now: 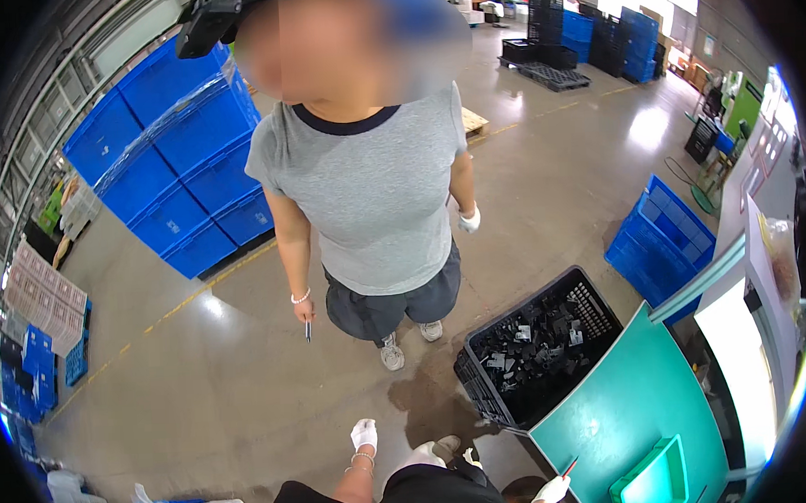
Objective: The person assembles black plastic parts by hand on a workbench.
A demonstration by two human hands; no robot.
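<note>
My left hand (364, 433), in a white glove with a beaded bracelet at the wrist, hangs over the floor in front of me. Its fingers look curled in, and I see nothing in them. At the near edge of the green table (599, 414), my right hand (551, 491) is closed around a slim red pen (570, 466), also gloved in white. A teal tray (651, 479) lies on the table just right of that hand. Beyond the table's left edge stands a black crate (490, 396) holding many small black parts (537, 344) and a few silvery pieces.
A person in a grey T-shirt (364, 190) stands facing me, a pen (308, 331) in one hand and a white glove on the other. Stacked blue bins (183, 162) rise behind at the left. A blue crate (659, 236) stands beyond the table at the right.
</note>
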